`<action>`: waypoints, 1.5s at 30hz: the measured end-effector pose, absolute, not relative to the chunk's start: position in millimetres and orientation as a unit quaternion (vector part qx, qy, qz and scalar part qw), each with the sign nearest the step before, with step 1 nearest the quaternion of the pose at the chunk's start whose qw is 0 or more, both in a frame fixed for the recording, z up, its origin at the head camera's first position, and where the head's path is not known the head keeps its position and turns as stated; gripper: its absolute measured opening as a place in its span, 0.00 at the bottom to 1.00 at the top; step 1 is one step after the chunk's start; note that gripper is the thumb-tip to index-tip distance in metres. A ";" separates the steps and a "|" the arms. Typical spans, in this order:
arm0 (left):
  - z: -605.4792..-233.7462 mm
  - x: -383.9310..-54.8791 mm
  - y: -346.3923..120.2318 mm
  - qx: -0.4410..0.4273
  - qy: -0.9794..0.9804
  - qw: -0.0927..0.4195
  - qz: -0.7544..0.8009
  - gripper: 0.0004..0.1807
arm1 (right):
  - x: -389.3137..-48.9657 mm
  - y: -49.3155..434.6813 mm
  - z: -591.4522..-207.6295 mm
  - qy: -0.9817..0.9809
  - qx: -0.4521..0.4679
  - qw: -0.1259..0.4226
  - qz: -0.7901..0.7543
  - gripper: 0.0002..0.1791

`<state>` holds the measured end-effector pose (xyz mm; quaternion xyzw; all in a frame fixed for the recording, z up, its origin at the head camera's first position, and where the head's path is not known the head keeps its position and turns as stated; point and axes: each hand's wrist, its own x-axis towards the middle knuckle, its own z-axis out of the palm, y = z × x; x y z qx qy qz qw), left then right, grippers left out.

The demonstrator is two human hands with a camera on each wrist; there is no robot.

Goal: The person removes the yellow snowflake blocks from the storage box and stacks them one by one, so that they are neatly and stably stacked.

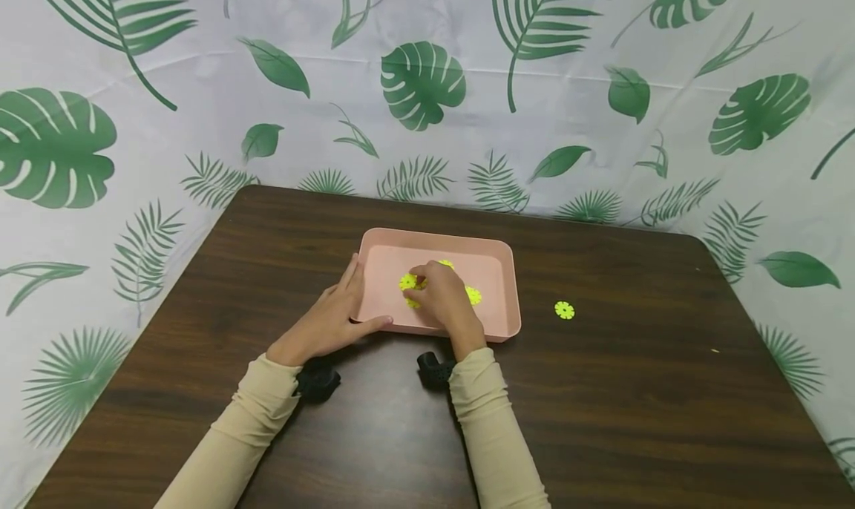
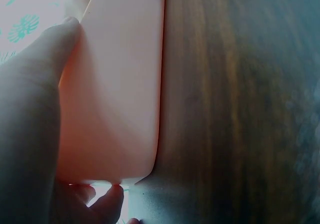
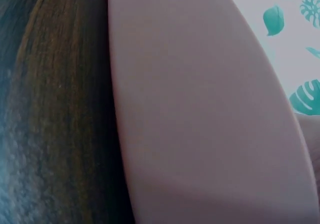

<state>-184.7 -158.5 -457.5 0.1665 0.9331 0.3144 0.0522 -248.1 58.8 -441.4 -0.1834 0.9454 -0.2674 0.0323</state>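
A shallow pink tray sits on the dark wooden table. My left hand braces its near left corner, fingers extended along the left wall and thumb stretched along the front rim. Reaching over the front wall, my right hand has a yellow slotted disc between thumb and forefinger. Other such discs lie in the tray, one disc right of the hand and one disc behind it. In the right wrist view the tray's outer wall hides the fingertips; the left wrist view shows the thumb at the rim.
Outside the tray to the right, a single yellow disc lies on the table. Farther right is a tiny yellow scrap. A leaf-patterned curtain hangs behind the table's far edge.
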 end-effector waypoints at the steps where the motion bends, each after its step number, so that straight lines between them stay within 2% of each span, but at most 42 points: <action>1: -457.6 -184.8 -157.9 0.167 0.932 0.053 0.316 0.62 | -248.0 59.9 -441.5 0.946 -0.184 0.029 -0.265 0.19; 5: -458.8 -184.5 -157.3 0.167 0.931 0.051 0.319 0.62 | -247.4 64.6 -440.8 0.946 -0.196 0.018 -0.258 0.17; 12: -458.9 -185.3 -157.9 0.173 0.930 0.053 0.321 0.62 | -242.4 89.3 -425.4 0.940 -0.179 -0.028 -0.290 0.18; 21: -458.9 -186.2 -158.6 0.176 0.925 0.053 0.332 0.62 | -234.5 152.4 -405.1 0.935 -0.141 -0.084 -0.314 0.16; 29: -459.0 -185.8 -159.2 0.176 0.926 0.049 0.330 0.61 | -230.2 220.6 -404.4 0.942 -0.080 -0.099 -0.311 0.18; 33: -459.8 -187.5 -158.2 0.180 0.926 0.052 0.327 0.61 | -223.7 259.5 -407.9 0.946 -0.045 -0.086 -0.309 0.22; 38: -460.3 -188.3 -158.3 0.181 0.927 0.054 0.325 0.61 | -217.1 297.4 -420.3 0.954 -0.015 -0.031 -0.299 0.24; 42: -460.2 -188.4 -158.3 0.178 0.926 0.057 0.328 0.61 | -216.3 310.6 -431.2 0.953 -0.007 0.002 -0.302 0.24; 45: -459.7 -188.6 -158.6 0.178 0.926 0.060 0.328 0.61 | -216.5 314.4 -436.4 0.951 -0.012 0.004 -0.308 0.24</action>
